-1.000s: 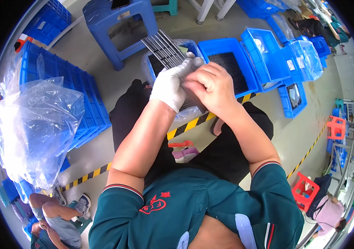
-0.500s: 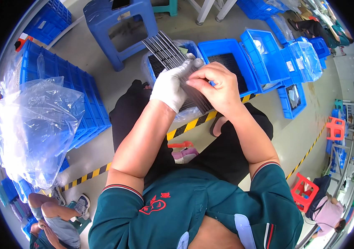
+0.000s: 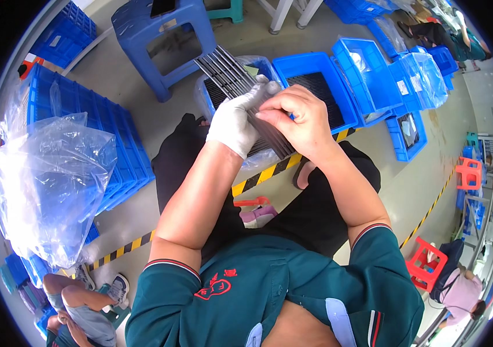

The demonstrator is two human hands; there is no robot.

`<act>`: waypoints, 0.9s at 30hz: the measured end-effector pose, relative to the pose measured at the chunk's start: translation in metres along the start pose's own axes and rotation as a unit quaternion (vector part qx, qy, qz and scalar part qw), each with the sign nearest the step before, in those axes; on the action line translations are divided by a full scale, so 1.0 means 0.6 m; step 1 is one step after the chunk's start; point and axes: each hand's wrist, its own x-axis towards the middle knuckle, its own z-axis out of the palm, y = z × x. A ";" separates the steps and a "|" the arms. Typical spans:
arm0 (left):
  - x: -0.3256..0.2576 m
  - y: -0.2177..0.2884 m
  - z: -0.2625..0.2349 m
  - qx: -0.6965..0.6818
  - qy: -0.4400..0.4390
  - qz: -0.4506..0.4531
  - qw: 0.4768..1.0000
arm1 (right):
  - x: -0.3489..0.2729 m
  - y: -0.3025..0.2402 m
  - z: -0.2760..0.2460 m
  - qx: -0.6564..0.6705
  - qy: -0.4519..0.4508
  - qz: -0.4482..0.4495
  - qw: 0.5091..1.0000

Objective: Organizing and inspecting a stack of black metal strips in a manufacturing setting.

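Note:
A bundle of thin dark rods (image 3: 223,70) lies aslant across my left hand (image 3: 236,122), which wears a white glove and is closed around it. The rods stick out at both ends of the grip. My bare right hand (image 3: 300,120) is at the bundle's right side, thumb and forefinger pinched together; whether a single rod is between them is too small to make out. Beneath the hands stands a plastic-lined bin (image 3: 204,99) with more dark rods. To its right, a blue bin (image 3: 348,115) holds many similar rods.
A blue stool (image 3: 125,34) with a dark flat object on top stands ahead. Stacked blue crates (image 3: 107,127) under clear plastic (image 3: 44,191) rise at left. More blue bins (image 3: 374,72) sit at right. Yellow-black tape (image 3: 269,172) crosses the floor. Other people sit farther off.
The view has shifted slightly. Both hands keep nearly the same place on the rod bundle, and the right fingers stay pinched at its side.

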 end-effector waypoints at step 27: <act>0.050 -0.041 -0.057 0.059 0.075 -0.076 0.993 | -0.027 -0.004 -0.057 0.039 0.019 0.071 0.997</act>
